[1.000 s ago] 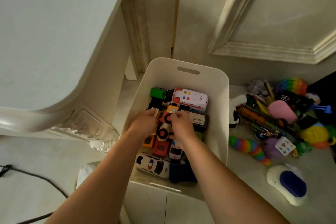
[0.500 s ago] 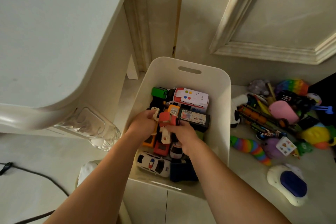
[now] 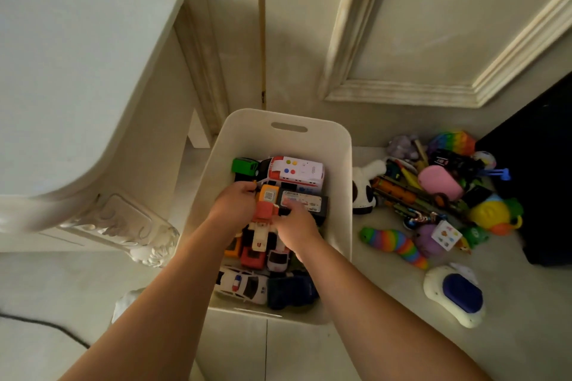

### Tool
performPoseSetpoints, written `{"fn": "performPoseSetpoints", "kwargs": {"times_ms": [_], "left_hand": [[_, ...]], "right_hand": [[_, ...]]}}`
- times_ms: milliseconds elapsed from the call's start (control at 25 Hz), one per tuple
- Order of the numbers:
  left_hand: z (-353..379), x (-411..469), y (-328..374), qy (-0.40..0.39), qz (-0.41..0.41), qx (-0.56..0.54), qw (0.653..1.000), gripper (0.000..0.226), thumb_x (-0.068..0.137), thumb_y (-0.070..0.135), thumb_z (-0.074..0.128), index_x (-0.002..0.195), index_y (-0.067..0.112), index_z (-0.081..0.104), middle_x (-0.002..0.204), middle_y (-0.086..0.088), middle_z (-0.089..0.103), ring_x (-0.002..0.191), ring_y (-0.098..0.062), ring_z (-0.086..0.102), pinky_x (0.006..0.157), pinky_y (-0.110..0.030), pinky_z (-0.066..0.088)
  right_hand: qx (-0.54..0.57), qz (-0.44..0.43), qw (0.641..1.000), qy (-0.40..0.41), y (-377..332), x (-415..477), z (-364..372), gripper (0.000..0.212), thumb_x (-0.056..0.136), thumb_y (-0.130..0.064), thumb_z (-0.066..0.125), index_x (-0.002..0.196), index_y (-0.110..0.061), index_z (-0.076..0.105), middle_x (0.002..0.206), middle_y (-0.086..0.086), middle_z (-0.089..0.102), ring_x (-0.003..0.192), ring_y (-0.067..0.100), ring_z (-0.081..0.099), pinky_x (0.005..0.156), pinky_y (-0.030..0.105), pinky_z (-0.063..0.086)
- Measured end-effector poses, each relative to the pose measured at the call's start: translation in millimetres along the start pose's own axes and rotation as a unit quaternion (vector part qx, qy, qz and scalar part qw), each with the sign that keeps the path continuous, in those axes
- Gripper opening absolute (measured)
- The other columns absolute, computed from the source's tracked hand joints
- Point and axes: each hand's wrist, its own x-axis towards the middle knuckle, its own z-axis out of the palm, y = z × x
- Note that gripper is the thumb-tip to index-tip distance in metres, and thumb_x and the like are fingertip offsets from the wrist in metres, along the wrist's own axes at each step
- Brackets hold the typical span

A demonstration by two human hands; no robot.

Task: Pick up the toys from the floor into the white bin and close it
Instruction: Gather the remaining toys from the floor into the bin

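The white bin (image 3: 288, 120) stands open on the floor against the wall, filled with several toy vehicles. Both hands reach inside it. My left hand (image 3: 233, 206) and my right hand (image 3: 295, 223) together grip a red and white toy truck (image 3: 265, 219) lying lengthwise over the other cars. A white ambulance (image 3: 294, 172), a green car (image 3: 245, 165) and a police car (image 3: 243, 284) lie in the bin. A pile of toys remains on the floor to the right, with a rainbow caterpillar (image 3: 394, 244) and a white and blue toy (image 3: 455, 295). No lid is in view.
A white carved table (image 3: 77, 86) overhangs on the left, close to the bin. A cream panelled wall (image 3: 402, 40) rises behind. A dark object (image 3: 538, 179) borders the toy pile at right. A black cable (image 3: 46, 328) runs along the floor at lower left.
Both hands lifted the red and white truck slightly and shifted it toward the bin's far end. The view moved a little closer.
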Motion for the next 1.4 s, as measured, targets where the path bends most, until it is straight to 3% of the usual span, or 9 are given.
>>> {"fn": "performPoseSetpoints", "kwargs": {"times_ms": [200, 360, 480, 600, 760, 920, 1040, 1200, 1400], "left_hand": [[32, -47, 67, -0.073, 0.131, 0.068, 0.986, 0.034, 0.092, 0.012, 0.050, 0.123, 0.021, 0.060, 0.113, -0.004, 0.069, 0.093, -0.019, 0.067, 0.085, -0.036, 0.054], [53, -97, 122, -0.125, 0.258, 0.188, 0.939, 0.034, 0.092, 0.013, 0.049, 0.121, 0.024, 0.062, 0.111, -0.003, 0.069, 0.095, -0.019, 0.067, 0.083, -0.031, 0.055], [70, -120, 152, -0.205, 0.326, 0.331, 0.862, 0.035, 0.096, 0.009, 0.045, 0.126, 0.018, 0.060, 0.128, -0.004, 0.062, 0.109, -0.019, 0.062, 0.094, -0.030, 0.049], [92, -127, 179, -0.237, 0.360, 0.419, 0.799, 0.039, 0.096, 0.009, 0.041, 0.129, 0.023, 0.059, 0.136, -0.002, 0.057, 0.123, -0.019, 0.054, 0.107, -0.033, 0.041], [139, -99, 189, -0.254, 0.365, 0.454, 0.772, 0.040, 0.095, 0.011, 0.042, 0.129, 0.024, 0.059, 0.138, -0.002, 0.055, 0.126, -0.021, 0.051, 0.107, -0.031, 0.040], [198, -62, 175, -0.307, 0.332, 0.477, 0.754, 0.039, 0.096, 0.013, 0.041, 0.131, 0.021, 0.056, 0.139, -0.002, 0.055, 0.128, -0.022, 0.050, 0.108, -0.032, 0.039], [232, -34, 154, -0.334, 0.311, 0.515, 0.726, 0.034, 0.096, 0.025, 0.047, 0.128, 0.023, 0.059, 0.132, -0.004, 0.060, 0.119, -0.023, 0.056, 0.102, -0.037, 0.046], [245, -14, 132, -0.382, 0.271, 0.523, 0.712, 0.038, 0.100, 0.017, 0.037, 0.135, 0.017, 0.051, 0.133, -0.008, 0.055, 0.120, -0.025, 0.053, 0.098, -0.035, 0.046], [253, -9, 125, -0.380, 0.226, 0.487, 0.753, 0.039, 0.099, 0.021, 0.041, 0.134, 0.009, 0.052, 0.133, -0.011, 0.055, 0.122, -0.026, 0.053, 0.100, -0.036, 0.045]], "right_hand": [[0.094, -0.093, 0.986, 0.101, -36, -44, -78, 0.032, 0.097, -0.012, 0.040, 0.124, -0.018, 0.057, 0.114, 0.003, 0.063, 0.094, 0.019, 0.063, 0.067, 0.019, 0.051], [0.101, -0.111, 0.970, 0.193, -30, -76, -149, 0.024, 0.093, -0.017, 0.048, 0.112, -0.018, 0.063, 0.103, 0.002, 0.066, 0.098, 0.024, 0.065, 0.078, 0.040, 0.054], [-0.008, -0.080, 0.981, 0.177, -19, -78, -212, 0.029, 0.092, -0.008, 0.047, 0.116, -0.008, 0.063, 0.103, 0.008, 0.063, 0.095, 0.022, 0.062, 0.083, 0.039, 0.051], [-0.163, -0.057, 0.979, 0.108, -18, -76, -272, 0.032, 0.095, -0.006, 0.044, 0.122, -0.008, 0.062, 0.098, 0.003, 0.059, 0.079, 0.015, 0.053, 0.064, 0.016, 0.044], [-0.466, 0.020, 0.883, -0.053, 2, -54, -320, 0.046, 0.092, -0.010, 0.049, 0.137, -0.020, 0.051, 0.143, 0.007, 0.048, 0.125, 0.025, 0.049, 0.097, 0.025, 0.042], [-0.537, 0.104, 0.820, -0.166, 65, -22, -331, 0.051, 0.091, -0.020, 0.059, 0.141, -0.018, 0.047, 0.142, 0.006, 0.048, 0.126, 0.024, 0.049, 0.098, 0.031, 0.043], [-0.502, 0.148, 0.825, -0.214, 137, 2, -325, 0.060, 0.083, -0.030, 0.070, 0.138, -0.017, 0.049, 0.137, 0.006, 0.053, 0.118, 0.024, 0.056, 0.099, 0.036, 0.049], [-0.442, 0.217, 0.862, -0.121, 212, 4, -299, 0.114, 0.064, -0.055, 0.079, 0.151, -0.034, 0.009, 0.150, 0.006, 0.023, 0.130, 0.030, 0.041, 0.103, 0.041, 0.045], [-0.445, 0.130, 0.885, -0.041, 234, -5, -275, 0.098, 0.062, -0.043, 0.081, 0.141, -0.036, 0.024, 0.148, 0.000, 0.013, 0.124, 0.029, 0.039, 0.098, 0.038, 0.046]]}}
